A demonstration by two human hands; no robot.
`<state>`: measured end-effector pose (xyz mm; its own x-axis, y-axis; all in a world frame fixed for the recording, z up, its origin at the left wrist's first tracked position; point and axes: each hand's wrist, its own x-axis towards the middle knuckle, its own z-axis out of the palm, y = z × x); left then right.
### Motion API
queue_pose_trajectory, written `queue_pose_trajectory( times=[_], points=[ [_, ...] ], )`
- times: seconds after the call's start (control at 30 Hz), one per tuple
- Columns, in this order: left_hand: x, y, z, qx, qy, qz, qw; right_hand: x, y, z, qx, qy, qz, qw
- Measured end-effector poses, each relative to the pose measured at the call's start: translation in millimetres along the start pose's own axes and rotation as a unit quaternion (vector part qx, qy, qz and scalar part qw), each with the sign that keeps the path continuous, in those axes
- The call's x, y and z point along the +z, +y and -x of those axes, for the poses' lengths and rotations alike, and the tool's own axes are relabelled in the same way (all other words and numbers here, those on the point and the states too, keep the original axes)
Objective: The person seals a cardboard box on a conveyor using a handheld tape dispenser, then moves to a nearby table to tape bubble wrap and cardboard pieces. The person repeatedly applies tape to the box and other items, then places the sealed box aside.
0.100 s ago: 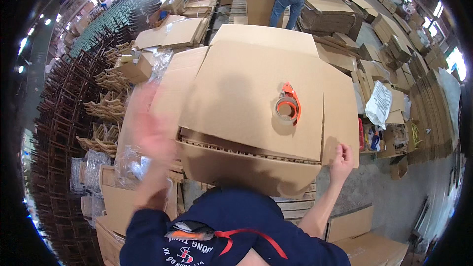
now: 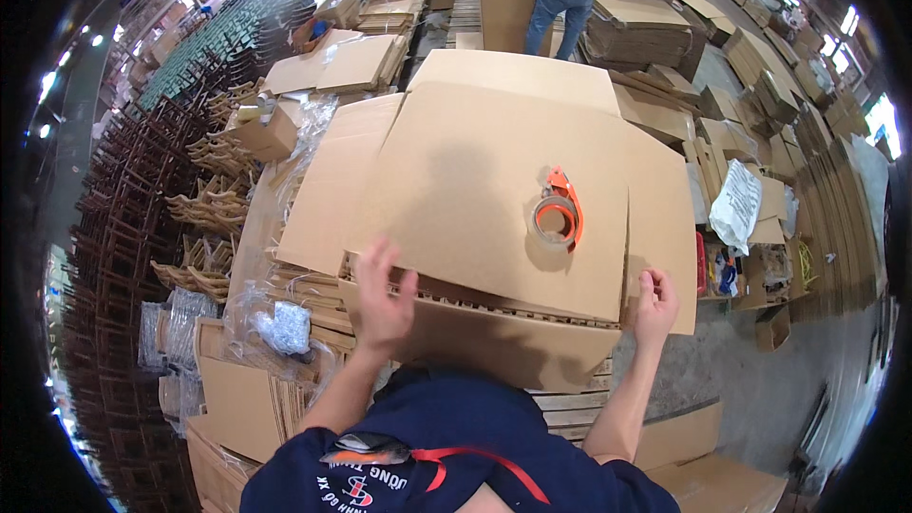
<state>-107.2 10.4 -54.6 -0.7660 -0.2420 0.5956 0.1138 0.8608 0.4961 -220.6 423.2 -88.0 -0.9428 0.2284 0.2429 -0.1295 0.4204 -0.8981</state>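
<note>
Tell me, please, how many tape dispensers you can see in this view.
1: an orange tape dispenser lies on top of the large carton, right of its middle. Others could be hidden in the cluttered surroundings.

My navy fabric shirt (image 2: 456, 418) carries a thin red ribbon (image 2: 431, 455); my large cardboard box (image 2: 494, 133) is plain tan, the ring-shaped tape dispenser (image 2: 577, 220) orange-red.

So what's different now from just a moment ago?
The left hand was a blur out at the box's left side; it has swung right and a bit down to the box's front left corner. Whether it grips anything, I can't tell. The right hand stayed by the right flap, and the orange tape holder stayed on top.
</note>
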Motion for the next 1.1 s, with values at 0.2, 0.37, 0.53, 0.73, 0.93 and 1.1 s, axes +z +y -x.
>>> queue_pose_trajectory(
  times=[0.2,0.37,0.53,0.73,0.93,1.1],
  points=[
    [63,-55,105,0.119,-0.011,-0.176,0.977,41,-46,-81,0.075,-0.212,0.000,0.974],
    [60,-76,97,0.136,-0.022,-0.160,0.977,81,-91,-104,-0.024,-0.309,0.223,0.924],
    [24,-81,63,0.128,-0.090,0.011,0.988,117,-106,-84,0.040,-0.338,0.149,0.929],
    [-5,-111,-99,-0.007,-0.035,0.067,0.997,125,-107,-87,0.111,-0.336,0.149,0.923],
    [53,-165,-164,-0.085,-0.146,-0.131,0.977,156,-131,-76,0.210,-0.289,0.079,0.931],
    [80,-121,-133,-0.100,-0.231,-0.104,0.962,95,-75,-54,0.162,-0.231,-0.042,0.958]
  ],
)
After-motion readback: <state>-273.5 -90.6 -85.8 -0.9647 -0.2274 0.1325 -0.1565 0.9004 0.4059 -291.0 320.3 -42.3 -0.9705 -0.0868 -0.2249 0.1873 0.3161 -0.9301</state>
